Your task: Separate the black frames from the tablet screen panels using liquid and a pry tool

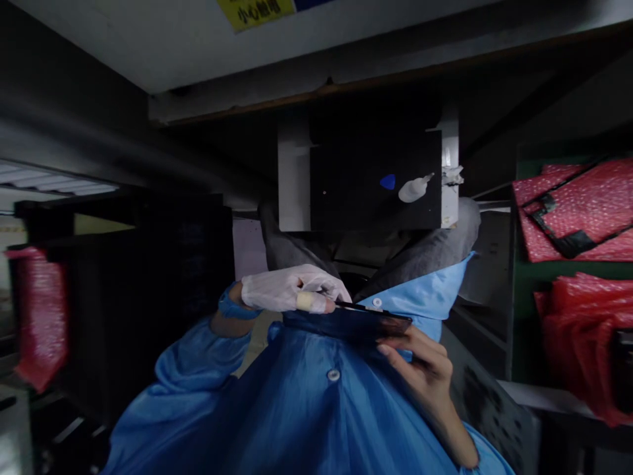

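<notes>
A thin, dark, glossy flat panel (353, 322) is held level over the lap of my blue smock (306, 402). My left hand (289, 290) wears a white glove, with tan tape round one finger. Its fingers are closed in a pinch on the panel's near left edge. My right hand (420, 369) is bare and cups the panel's right end from below, fingers curled around it. Grey trousers (425, 254) show beyond the panel.
A black board in a white frame (370, 175) hangs under the tabletop ahead, with a blue tab and a white piece on it. Red bubble-wrap bags (578, 204) fill a green shelf at right. Black crates (148, 277) and another red bag (39, 310) stand at left.
</notes>
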A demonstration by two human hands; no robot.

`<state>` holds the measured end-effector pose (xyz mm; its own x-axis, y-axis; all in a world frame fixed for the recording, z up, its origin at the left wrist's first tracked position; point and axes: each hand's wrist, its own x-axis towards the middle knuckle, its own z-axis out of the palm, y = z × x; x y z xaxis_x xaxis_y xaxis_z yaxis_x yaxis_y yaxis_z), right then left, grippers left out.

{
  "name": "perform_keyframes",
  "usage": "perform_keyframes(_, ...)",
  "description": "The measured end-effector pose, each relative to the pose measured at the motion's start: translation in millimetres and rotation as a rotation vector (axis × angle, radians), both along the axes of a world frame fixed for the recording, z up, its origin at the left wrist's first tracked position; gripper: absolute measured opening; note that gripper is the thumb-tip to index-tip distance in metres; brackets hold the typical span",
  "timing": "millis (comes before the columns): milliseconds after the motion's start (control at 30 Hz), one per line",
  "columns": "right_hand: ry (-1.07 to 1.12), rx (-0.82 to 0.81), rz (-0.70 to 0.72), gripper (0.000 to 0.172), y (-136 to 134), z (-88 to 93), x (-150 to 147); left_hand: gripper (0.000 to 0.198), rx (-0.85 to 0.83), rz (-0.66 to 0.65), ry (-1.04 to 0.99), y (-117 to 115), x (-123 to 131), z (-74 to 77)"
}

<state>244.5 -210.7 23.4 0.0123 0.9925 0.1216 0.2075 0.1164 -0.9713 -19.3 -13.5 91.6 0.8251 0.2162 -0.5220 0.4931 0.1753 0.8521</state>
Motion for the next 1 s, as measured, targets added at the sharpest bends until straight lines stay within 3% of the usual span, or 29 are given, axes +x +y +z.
perform_keyframes(100, 0.042, 0.011, 0.024, 0.012, -1.2, -1.9, 1.8, 0.046, -0.123, -0.025, 0.088, 3.6, 7.7, 4.5)
perform_keyframes(500, 0.025, -0.001, 0.070, 0.009, -5.0, -7.6, 5.2, 0.042, -0.058, -0.139, 0.190, 8.5, 50.6, 24.5)
perform_keyframes(1000, -0.006, -0.055, 0.137, 0.010, -3.6, -9.9, 9.5, 0.037, -0.073, -0.176, 0.183, 19.3, 54.0, 26.9)
